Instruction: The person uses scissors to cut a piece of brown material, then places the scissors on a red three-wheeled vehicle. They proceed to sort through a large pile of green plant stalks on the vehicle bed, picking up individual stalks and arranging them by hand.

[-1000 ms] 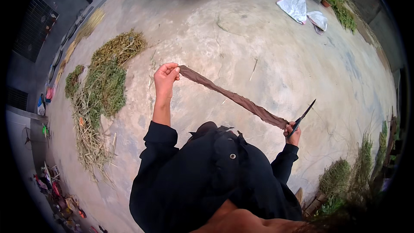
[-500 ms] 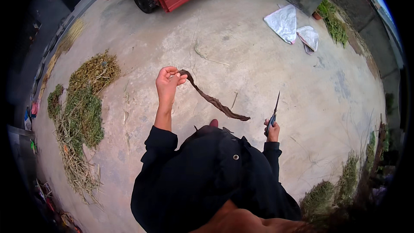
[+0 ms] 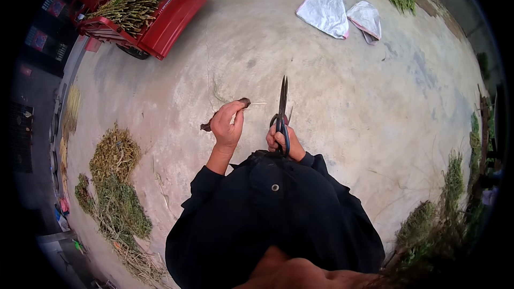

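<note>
A wide concrete yard [image 3: 342, 91] fills the view, seen from above a person in a dark jacket [image 3: 273, 219]. At the upper left stands a red cart [image 3: 160, 10] loaded with green stalks [image 3: 134, 0]. Cut plants lie in a heap [image 3: 115, 192] along the left side, and more greenery [image 3: 444, 214] lines the right edge. Two white sacks [image 3: 337, 10] lie flat on the ground at the top.

Near the middle, the right hand [image 3: 284, 144] is closed around the loop handles of a pair of black scissors [image 3: 281, 109], fingers through the loops. The blades point straight up and away from the body, drawn together or nearly so.

Just beside it, the left hand [image 3: 227, 126] is curled shut around a brown strip [image 3: 225, 112] of dry plant material. One short end of the strip sticks out past the fingertips toward the scissors, the other end pokes out to the left below the hand. The strip and the scissor blades are near each other but apart.
</note>
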Motion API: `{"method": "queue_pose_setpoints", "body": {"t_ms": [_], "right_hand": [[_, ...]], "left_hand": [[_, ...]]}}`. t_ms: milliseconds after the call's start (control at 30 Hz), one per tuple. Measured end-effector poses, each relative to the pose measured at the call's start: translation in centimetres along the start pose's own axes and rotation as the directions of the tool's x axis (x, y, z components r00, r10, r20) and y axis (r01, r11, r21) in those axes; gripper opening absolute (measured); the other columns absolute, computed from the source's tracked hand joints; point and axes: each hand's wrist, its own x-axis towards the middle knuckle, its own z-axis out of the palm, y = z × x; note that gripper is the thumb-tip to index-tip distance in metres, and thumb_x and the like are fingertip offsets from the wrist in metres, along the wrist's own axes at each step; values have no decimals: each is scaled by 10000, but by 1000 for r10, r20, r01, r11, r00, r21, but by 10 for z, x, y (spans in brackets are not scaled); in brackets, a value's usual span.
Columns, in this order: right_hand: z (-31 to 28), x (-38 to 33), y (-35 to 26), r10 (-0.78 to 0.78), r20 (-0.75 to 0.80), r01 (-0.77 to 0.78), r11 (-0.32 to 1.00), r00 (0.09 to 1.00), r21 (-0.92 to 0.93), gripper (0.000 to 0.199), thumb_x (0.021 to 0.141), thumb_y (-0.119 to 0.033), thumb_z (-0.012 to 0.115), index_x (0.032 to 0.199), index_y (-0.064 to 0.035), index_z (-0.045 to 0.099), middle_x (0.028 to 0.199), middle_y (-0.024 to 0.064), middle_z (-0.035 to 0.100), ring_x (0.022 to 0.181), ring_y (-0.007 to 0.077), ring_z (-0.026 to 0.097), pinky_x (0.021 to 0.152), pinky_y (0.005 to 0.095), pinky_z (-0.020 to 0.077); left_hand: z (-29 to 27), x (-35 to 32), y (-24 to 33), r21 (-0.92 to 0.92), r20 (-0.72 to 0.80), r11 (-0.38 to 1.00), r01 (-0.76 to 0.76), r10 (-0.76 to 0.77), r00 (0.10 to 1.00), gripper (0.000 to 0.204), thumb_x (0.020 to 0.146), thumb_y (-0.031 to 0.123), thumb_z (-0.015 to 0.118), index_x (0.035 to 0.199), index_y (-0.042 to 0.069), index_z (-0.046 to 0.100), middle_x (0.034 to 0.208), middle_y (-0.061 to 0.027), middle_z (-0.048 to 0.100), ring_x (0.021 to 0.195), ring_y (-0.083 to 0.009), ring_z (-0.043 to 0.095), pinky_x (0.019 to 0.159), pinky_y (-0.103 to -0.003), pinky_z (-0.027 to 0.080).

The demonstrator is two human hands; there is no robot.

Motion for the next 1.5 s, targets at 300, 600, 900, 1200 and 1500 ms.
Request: {"method": "queue_pose_setpoints", "body": {"t_ms": [300,600,900,1200,1500], "right_hand": [[-26,232,-164,186,-65,-181,981,981,66,116,807,-90,557,765,0,499,612,25,479,460,47,363,399,191,275],[-79,413,-243,233,-126,-249,960,964,-129,40,793,3,523,828,7,505,675,67,542,494,54,418,431,192,317],[-105,621,-320,112,7,-87,809,994,-581,65,769,1,545,805,-7,491,680,0,520,578,44,459,544,197,419],[-149,761,-367,87,-43,-97,902,995,-421,435,731,-282,703,955,-30,429,755,41,537,637,85,494,569,202,403],[-235,928,-425,296,197,-165,852,935,-497,829,593,-648,653,1101,-49,388,881,61,500,721,109,480,650,221,398]], "left_hand": [[109,148,-87,195,203,930,-310,271,941,238,625,-104,594,852,-30,584,804,-127,596,765,-297,597,646,-342,513],[179,251,-200,-268,96,791,549,-546,833,112,785,22,588,887,-3,551,888,-101,562,790,-196,579,666,-292,494],[244,410,-374,-598,642,-196,777,-697,319,169,842,138,567,935,-3,560,812,-60,604,720,-125,576,643,-233,476],[302,554,-498,-763,499,-132,633,-743,446,168,798,16,589,965,31,578,882,-41,603,762,-110,562,659,-242,480],[381,715,-626,-758,158,321,568,-754,638,342,786,-41,558,1118,16,500,934,-37,570,801,-98,539,691,-251,460]]}}
